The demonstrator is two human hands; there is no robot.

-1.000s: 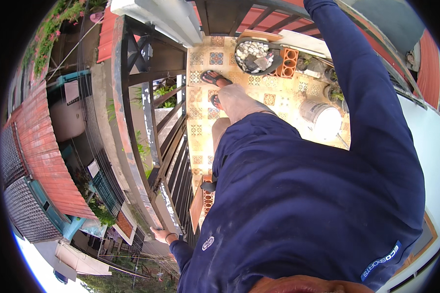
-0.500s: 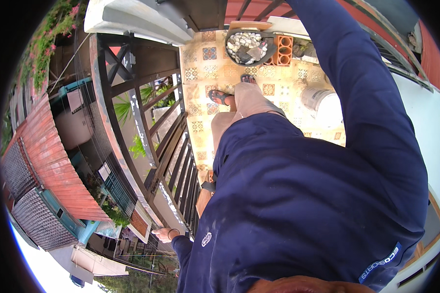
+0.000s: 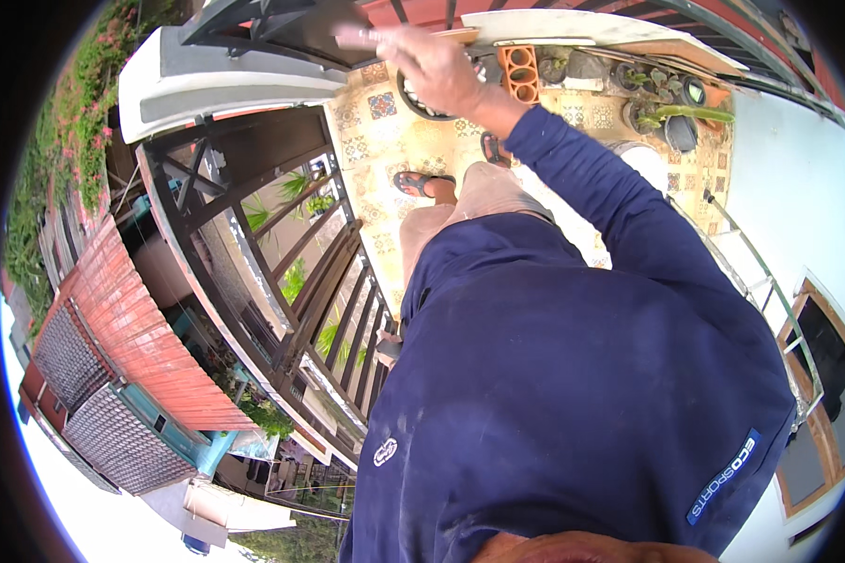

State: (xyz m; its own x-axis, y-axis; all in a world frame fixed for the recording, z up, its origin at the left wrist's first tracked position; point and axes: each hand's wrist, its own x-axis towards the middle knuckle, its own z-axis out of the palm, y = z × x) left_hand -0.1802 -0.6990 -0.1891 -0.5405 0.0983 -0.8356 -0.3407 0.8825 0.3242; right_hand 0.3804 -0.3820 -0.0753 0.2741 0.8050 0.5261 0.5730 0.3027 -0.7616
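My right hand (image 3: 434, 73) is raised ahead of me at the top of the view, its blue sleeve running back to my shoulder. Motion smears the fingers, which point left toward a dark panel (image 3: 321, 33); whether they hold anything does not show. Behind the hand, a dark round basin (image 3: 410, 99) with pale stones is largely covered. Beside it stands an orange block with round holes (image 3: 520, 73). A small pinkish and dark shape (image 3: 388, 349) shows at the left edge of my shirt; I cannot make out whether it is my left hand.
A dark slatted railing (image 3: 319, 272) runs along my left, with rooftops (image 3: 150, 328) beyond it. Potted plants (image 3: 662, 84) line the far right by the wall. A white bucket (image 3: 640, 161) stands partly behind my right arm; a metal ladder (image 3: 770, 291) leans at the right.
My right hand has come into view and swung left over the basin. My left hand has left its place on the railing. The view has shifted, showing more plants and the ladder.
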